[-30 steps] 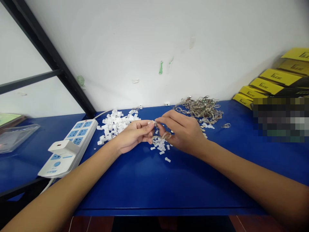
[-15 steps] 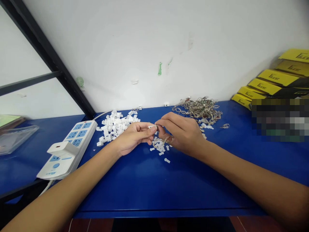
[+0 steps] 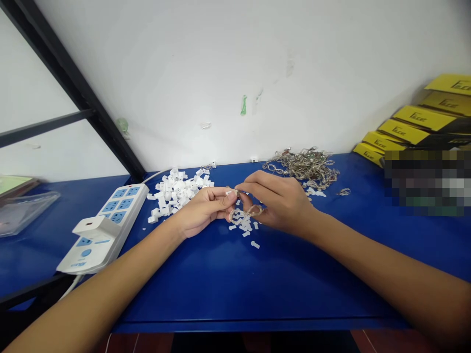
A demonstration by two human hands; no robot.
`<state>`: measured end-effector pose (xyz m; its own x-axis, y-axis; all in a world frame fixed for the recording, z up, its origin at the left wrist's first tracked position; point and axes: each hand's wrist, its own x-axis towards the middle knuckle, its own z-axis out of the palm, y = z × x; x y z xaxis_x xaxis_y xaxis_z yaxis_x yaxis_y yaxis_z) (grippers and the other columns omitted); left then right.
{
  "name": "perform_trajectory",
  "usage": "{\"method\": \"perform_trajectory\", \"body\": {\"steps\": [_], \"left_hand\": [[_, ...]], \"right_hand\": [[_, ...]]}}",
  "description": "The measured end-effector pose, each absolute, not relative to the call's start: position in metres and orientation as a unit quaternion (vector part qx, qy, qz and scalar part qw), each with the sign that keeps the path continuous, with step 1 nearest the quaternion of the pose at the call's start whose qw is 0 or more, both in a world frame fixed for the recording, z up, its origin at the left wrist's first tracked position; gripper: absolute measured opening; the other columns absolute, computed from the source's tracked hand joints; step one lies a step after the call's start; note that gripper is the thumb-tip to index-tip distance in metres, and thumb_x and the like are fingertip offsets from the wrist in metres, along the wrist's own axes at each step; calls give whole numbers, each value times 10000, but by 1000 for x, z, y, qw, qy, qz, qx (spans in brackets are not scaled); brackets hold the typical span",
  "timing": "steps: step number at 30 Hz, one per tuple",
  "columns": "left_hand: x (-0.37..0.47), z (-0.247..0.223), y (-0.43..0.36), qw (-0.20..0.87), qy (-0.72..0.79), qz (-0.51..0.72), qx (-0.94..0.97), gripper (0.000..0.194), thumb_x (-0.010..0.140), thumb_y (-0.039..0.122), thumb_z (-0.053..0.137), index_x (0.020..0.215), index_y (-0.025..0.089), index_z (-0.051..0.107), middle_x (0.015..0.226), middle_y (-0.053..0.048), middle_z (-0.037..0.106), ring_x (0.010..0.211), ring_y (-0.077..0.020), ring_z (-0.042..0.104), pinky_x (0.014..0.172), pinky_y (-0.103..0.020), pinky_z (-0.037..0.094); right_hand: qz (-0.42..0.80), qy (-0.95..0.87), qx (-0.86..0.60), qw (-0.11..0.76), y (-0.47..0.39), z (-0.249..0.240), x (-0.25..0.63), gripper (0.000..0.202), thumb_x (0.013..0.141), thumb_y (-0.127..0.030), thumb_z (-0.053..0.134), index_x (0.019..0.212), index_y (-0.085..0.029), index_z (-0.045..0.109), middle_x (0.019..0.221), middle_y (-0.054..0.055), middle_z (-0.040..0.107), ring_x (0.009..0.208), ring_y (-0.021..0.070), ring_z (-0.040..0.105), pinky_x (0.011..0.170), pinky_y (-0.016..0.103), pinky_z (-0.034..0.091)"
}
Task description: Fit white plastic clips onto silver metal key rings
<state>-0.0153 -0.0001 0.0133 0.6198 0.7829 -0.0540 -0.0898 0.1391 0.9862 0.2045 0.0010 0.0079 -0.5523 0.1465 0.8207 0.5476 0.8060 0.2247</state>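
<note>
Middle of the frame: both hands raised over a blue table (image 3: 221, 284), fingertips close together.

Left hand (image 3: 206, 208): fingers curled, thumb pressed down, closed on a small white plastic piece (image 3: 231, 192). Piece sits at centre frame, mostly covered by thumb and finger; its outline hard to make out.

Right hand (image 3: 281, 201): thumb and forefinger drawn together in a pinch on a thin wire (image 3: 257, 211), right at the piece. Other fingers bent, loosely bunched. Loops of the wire hang below the fingertips, between the hands. Whether the wire's end is inside the piece, cannot tell.

Below the hands, centre: scatter of flat white tabs (image 3: 246, 225), one lying apart toward the lower edge. Left of centre, beyond the left hand: heap of white plastic parts (image 3: 176, 191). Right of centre, near the wall (image 3: 176, 88): tangled heap of wires (image 3: 311, 166); a small loose bundle (image 3: 344, 191) to its right.

Left side: white power strip (image 3: 127, 201), blue sockets, a white plug (image 3: 96, 228) in its near end. Far left edge: clear plastic case (image 3: 27, 215). Upper right: stacked yellow-and-black boxes (image 3: 419, 117).
</note>
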Motion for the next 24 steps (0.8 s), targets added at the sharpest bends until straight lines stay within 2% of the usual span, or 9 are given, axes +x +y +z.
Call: {"method": "perform_trajectory", "body": {"steps": [7,18,24], "left_hand": [[-14,15,-2,697,303,314,569,304,917,431,755,874,131,736,670,5,593,610,-89,529,641,-235,465],[-11,17,-5,704,300,334,550,270,908,375,775,801,137,705,669,15,571,590,-75,512,613,-220,442],[-9,21,-9,700,312,332,550,264,893,383,784,827,134,732,708,-7,627,591,-77,527,608,-225,440]], "right_hand": [[-271,-836,-204,430,-1,10,202,78,960,-137,592,1001,-150,656,861,41,676,729,128,614,604,259,476],[-307,-801,-249,450,-6,6,191,125,931,-71,552,965,-178,609,847,35,710,758,139,670,593,265,477],[-298,-797,-259,456,-8,5,189,120,920,-66,554,952,-168,608,836,49,702,744,144,663,577,263,461]]}}
